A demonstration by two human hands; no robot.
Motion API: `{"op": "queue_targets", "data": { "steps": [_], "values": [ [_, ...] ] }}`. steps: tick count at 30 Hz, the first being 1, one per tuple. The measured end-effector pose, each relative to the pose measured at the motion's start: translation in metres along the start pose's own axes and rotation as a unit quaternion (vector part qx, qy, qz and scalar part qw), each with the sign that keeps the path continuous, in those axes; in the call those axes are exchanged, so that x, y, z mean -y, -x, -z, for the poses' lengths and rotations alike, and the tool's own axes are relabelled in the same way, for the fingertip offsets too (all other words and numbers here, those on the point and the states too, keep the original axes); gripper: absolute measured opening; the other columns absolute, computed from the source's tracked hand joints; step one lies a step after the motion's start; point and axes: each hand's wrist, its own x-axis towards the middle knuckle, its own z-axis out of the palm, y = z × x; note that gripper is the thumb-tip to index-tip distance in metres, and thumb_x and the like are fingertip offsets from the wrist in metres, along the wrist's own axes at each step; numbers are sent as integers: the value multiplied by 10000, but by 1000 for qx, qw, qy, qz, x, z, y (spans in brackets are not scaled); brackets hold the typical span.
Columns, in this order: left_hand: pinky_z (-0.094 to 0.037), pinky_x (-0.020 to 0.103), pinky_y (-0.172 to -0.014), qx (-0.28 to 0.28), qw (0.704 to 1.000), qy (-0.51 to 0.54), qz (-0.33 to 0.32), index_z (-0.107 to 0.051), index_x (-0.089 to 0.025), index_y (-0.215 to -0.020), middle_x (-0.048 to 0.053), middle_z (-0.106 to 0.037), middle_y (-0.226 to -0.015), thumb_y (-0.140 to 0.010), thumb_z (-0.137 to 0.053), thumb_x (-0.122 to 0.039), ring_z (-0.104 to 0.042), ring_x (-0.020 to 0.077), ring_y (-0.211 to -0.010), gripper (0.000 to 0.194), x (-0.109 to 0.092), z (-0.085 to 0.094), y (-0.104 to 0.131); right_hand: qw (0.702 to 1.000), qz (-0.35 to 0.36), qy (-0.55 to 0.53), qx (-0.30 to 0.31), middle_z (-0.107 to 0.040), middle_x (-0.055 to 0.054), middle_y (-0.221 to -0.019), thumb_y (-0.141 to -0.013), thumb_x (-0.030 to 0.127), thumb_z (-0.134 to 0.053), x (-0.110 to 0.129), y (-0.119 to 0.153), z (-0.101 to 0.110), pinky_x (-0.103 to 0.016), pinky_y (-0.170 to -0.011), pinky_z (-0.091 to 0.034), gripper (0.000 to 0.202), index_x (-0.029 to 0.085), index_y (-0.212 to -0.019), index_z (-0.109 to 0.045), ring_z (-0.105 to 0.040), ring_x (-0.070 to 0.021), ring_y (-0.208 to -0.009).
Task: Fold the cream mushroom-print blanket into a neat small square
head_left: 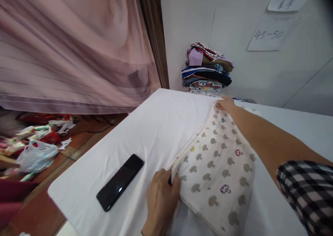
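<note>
Our left hand (163, 194) grips the left edge of the mushroom-print cloth (218, 170) and our right hand (226, 104) pinches its far end, right of centre on the white table (156, 132). We judge it partly folded: layers meet, but neither edge is released yet.

Home-type room suggested, pink curtain (78, 38) hung along one side, folded clothes (206, 71) stacked by white wall (187, 14), handwritten sheets (267, 38) stuck up, white-covered tabletop (145, 132), plastic bag (37, 156) seen on floor (43, 208)
</note>
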Motion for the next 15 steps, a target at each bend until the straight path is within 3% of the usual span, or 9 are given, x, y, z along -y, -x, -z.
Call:
{"op": "queue_targets", "data": {
  "steps": [3, 7, 11, 15],
  "values": [
    [-366, 318, -672, 4, 1000, -15, -1, -508, -211, -616, 35, -559, -725, -834, -470, -328, -532, 209, -772, 250, -2, 1, -3, 998, 40, 51, 1, -633, -65, -940, -878, 209, -601, -10, 8, -1, -285, -686, -522, 662, 114, -1435, -255, -607, -112, -739],
    [-405, 363, -811, -6, 1000, 5, -10, -574, -202, -801, 58, -592, -926, -824, -475, -288, -533, 238, -919, 133, 0, 0, -4, 989, 87, 121, 16, -656, -110, -1035, -813, 224, -640, -21, 32, 17, -333, -745, -537, 547, 144, -1326, -469, -645, -197, -832],
    [-391, 378, -915, -10, 999, 29, -16, -571, -173, -1066, 78, -596, -1101, -823, -478, -246, -506, 247, -1058, 270, 5, -6, -6, 971, 140, 196, -5, -562, -103, -1293, -741, 217, -673, -44, 70, 62, -427, -988, -427, 424, 206, -1160, -612, -551, -302, -1131],
    [-399, 359, -909, 23, 999, 33, -1, -571, -162, -1117, 87, -601, -1114, -824, -469, -226, -536, 232, -1052, 317, 6, -9, -11, 947, 146, 269, -96, -369, -121, -1471, -749, 295, -644, -78, 102, 118, -476, -1103, -279, 620, 201, -1340, -481, -417, -348, -1278]
  ]
}}
